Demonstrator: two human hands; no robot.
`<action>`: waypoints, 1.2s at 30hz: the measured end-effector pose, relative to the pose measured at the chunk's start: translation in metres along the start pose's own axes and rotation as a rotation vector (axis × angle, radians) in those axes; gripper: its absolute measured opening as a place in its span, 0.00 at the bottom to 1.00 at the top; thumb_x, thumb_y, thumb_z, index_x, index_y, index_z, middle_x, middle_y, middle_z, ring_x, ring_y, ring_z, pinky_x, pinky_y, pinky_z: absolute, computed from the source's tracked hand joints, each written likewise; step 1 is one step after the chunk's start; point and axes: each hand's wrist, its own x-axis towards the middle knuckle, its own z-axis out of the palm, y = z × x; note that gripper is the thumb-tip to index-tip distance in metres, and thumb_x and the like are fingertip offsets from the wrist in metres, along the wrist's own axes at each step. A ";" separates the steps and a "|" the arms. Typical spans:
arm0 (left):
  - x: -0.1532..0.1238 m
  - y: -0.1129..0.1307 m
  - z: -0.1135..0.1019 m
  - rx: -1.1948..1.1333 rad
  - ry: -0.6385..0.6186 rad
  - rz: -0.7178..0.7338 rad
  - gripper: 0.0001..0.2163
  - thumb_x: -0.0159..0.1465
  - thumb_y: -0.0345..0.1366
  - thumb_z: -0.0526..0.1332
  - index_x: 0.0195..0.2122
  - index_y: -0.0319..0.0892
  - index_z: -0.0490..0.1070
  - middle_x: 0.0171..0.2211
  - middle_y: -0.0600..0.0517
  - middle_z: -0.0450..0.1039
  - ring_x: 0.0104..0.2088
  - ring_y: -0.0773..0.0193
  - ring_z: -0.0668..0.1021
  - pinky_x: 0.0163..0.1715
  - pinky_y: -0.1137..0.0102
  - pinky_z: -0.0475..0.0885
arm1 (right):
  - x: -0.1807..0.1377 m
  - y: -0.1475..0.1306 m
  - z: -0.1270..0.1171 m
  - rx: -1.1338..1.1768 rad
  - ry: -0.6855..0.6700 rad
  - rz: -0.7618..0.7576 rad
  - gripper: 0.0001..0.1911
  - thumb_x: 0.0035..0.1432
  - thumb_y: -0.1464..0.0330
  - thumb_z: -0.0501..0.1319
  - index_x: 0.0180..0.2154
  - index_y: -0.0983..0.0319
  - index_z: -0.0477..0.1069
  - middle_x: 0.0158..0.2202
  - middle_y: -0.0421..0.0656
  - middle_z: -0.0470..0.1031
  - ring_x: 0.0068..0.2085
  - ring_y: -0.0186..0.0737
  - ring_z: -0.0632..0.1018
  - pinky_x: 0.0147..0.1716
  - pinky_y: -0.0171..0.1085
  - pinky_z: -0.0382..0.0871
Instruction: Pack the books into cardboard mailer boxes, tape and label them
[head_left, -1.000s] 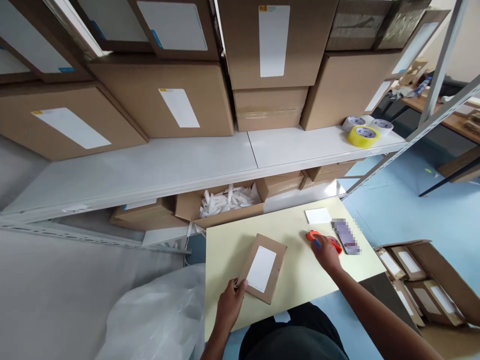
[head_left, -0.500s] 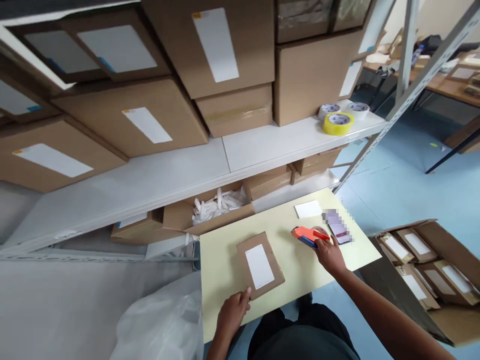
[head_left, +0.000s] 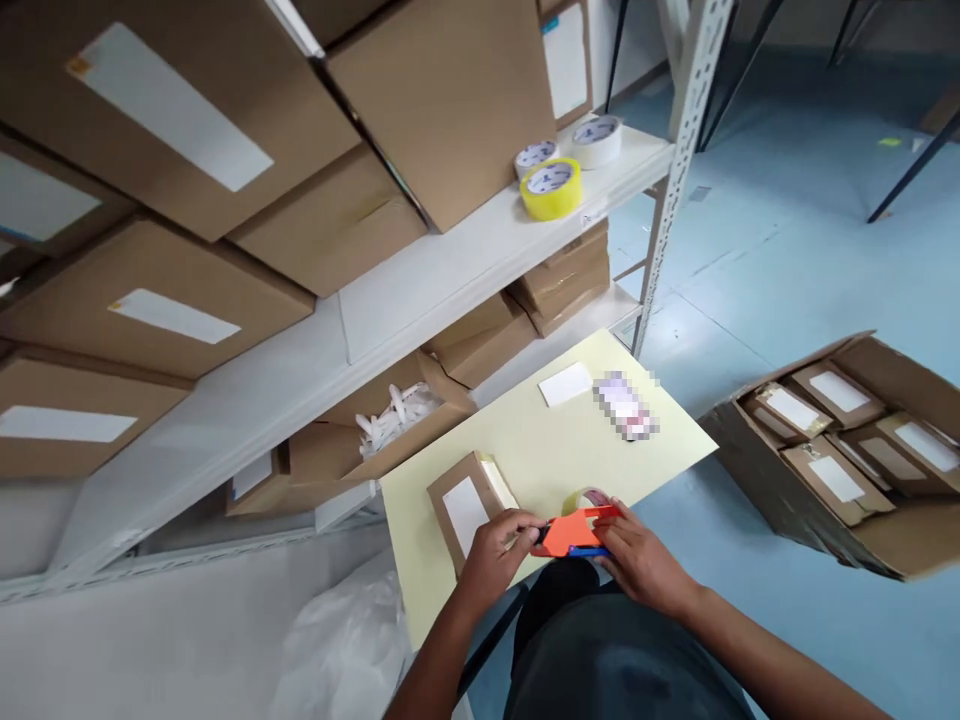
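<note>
An orange and blue tape dispenser [head_left: 571, 533] with a roll of tape on it is held near the front edge of the pale yellow table [head_left: 551, 440]. My right hand [head_left: 637, 560] grips its right end. At its left end, the fingers of my left hand [head_left: 499, 550] pinch the dark front part; whether they hold the tape's end is too small to tell. Just beyond my left hand lies a small cardboard box [head_left: 463, 508] with a white label on top. Farther back on the table are a white card [head_left: 565, 384] and a phone-like item [head_left: 624, 405], blurred out.
An open carton [head_left: 795, 490] on the right holds several labelled boxes. Ahead, a metal shelf [head_left: 420, 285] bears large cartons and three tape rolls [head_left: 551, 190]. Under it stands a box of white pieces [head_left: 397, 415]. Clear plastic [head_left: 337, 640] hangs at the table's left.
My right hand has brought the tape dispenser back towards my body. My left hand has left the small box and taken hold of the dispenser's front. The view has turned right.
</note>
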 end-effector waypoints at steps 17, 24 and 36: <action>0.031 -0.025 0.012 -0.040 0.234 -0.376 0.28 0.56 0.63 0.60 0.36 0.40 0.79 0.29 0.49 0.79 0.27 0.61 0.77 0.29 0.68 0.73 | 0.006 0.012 0.002 0.313 -0.073 0.349 0.21 0.60 0.48 0.62 0.40 0.58 0.76 0.34 0.45 0.80 0.35 0.46 0.76 0.37 0.39 0.66; 0.081 -0.033 -0.019 0.564 0.034 -0.315 0.18 0.67 0.47 0.52 0.39 0.44 0.80 0.36 0.49 0.83 0.35 0.60 0.81 0.36 0.69 0.72 | -0.004 0.033 0.028 0.571 -0.039 0.563 0.22 0.60 0.48 0.61 0.30 0.60 0.72 0.26 0.39 0.74 0.28 0.37 0.72 0.27 0.34 0.60; 0.144 -0.063 -0.019 1.049 -0.289 -0.112 0.12 0.65 0.32 0.57 0.29 0.45 0.80 0.35 0.40 0.79 0.51 0.48 0.71 0.61 0.54 0.54 | 0.047 0.047 0.096 1.076 0.030 1.057 0.22 0.59 0.50 0.64 0.28 0.62 0.77 0.24 0.41 0.79 0.25 0.36 0.76 0.29 0.34 0.70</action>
